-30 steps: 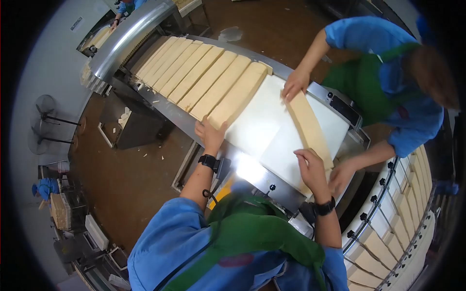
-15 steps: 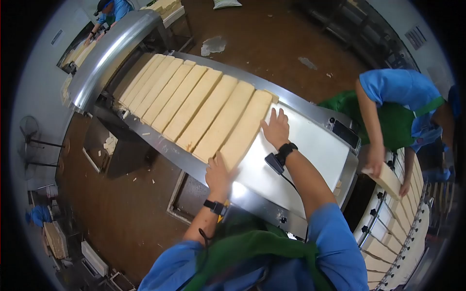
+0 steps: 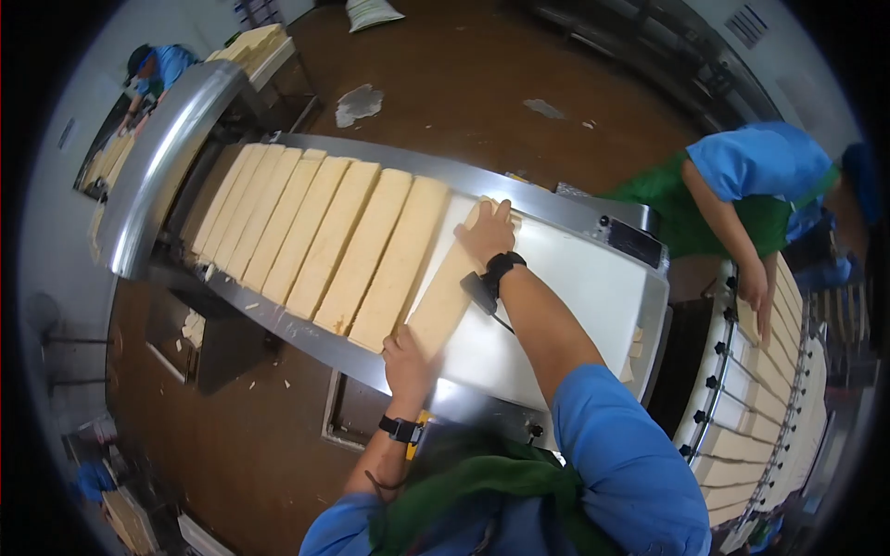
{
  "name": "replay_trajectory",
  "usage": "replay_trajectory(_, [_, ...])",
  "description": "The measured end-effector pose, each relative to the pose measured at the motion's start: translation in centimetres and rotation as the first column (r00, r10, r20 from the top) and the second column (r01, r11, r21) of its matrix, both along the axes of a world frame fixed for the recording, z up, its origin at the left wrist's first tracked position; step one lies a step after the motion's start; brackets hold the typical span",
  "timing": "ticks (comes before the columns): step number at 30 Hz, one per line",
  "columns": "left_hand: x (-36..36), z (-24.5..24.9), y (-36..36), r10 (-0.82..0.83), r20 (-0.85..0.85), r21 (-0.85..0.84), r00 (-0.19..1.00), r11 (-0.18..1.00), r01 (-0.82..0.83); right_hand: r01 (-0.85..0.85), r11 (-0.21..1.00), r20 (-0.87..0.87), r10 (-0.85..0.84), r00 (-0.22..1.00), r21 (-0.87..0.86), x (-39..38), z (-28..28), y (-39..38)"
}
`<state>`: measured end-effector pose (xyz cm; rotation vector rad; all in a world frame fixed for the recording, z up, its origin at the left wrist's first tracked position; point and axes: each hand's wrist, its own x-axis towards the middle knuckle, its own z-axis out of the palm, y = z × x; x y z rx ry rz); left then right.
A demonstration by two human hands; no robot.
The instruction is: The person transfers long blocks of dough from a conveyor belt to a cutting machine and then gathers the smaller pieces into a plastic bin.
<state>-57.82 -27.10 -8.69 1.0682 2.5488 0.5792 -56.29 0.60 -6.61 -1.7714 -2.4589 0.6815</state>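
Observation:
Both of my hands are on one long pale yellow slab (image 3: 443, 304), which lies at a slant at the right end of a row on the white conveyor belt (image 3: 565, 287). My left hand (image 3: 408, 369) is closed round its near end, thumb and fingertips at the edge. Over the far end, my right hand (image 3: 487, 233) wraps its fingers across the top and edge, hiding that part. A narrow wedge of white belt separates this slab from the neighbouring slab (image 3: 399, 264). Several more slabs lie side by side toward the metal hood.
A curved metal hood (image 3: 171, 157) spans the conveyor's left end. On the right, a co-worker (image 3: 751, 185) bends over a second line carrying pale slabs (image 3: 742, 449). Another person (image 3: 162, 69) works at the back left. Steel rails edge the belt.
The end slab has come away from the row toward the right, with both my hands on it. My right hand has gone from beside it to its far end. The co-worker's slab is lowered onto their line.

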Motion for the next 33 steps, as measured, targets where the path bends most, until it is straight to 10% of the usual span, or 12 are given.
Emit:
replay_trajectory(9, [9.1,3.6,3.1,-0.458,0.488,0.176,0.743,0.886,0.430,0.500,0.863,-0.081,-0.494,0.866,0.072,23.9,3.8,0.0])
replay_trajectory(10, [10.9,3.5,3.4,-0.517,0.493,0.187,0.700,0.849,0.495,0.401,0.822,-0.019,-0.431,0.902,0.405,27.2,-1.2,0.7])
replay_trajectory(14, [18.4,3.4,5.1,-0.577,0.255,0.045,0.776,0.809,0.587,0.683,0.730,-0.243,-0.657,0.713,0.031,34.2,2.5,-2.0])
replay_trajectory(24, [37.5,10.2,10.8,-0.771,0.043,0.509,0.636,0.564,0.650,0.962,0.273,-0.549,-0.800,0.243,0.028,62.3,11.8,-9.6])
replay_trajectory(30, [48.8,14.0,15.4,-0.959,0.048,0.642,0.281,0.245,0.727,0.986,0.156,-0.282,-0.945,0.168,0.063,79.1,12.4,-10.0])
replay_trajectory(33, [52.1,14.5,17.5,-0.953,0.266,0.596,0.148,0.283,0.751,0.931,0.363,0.141,-0.925,0.353,0.050,85.8,10.7,-8.7])
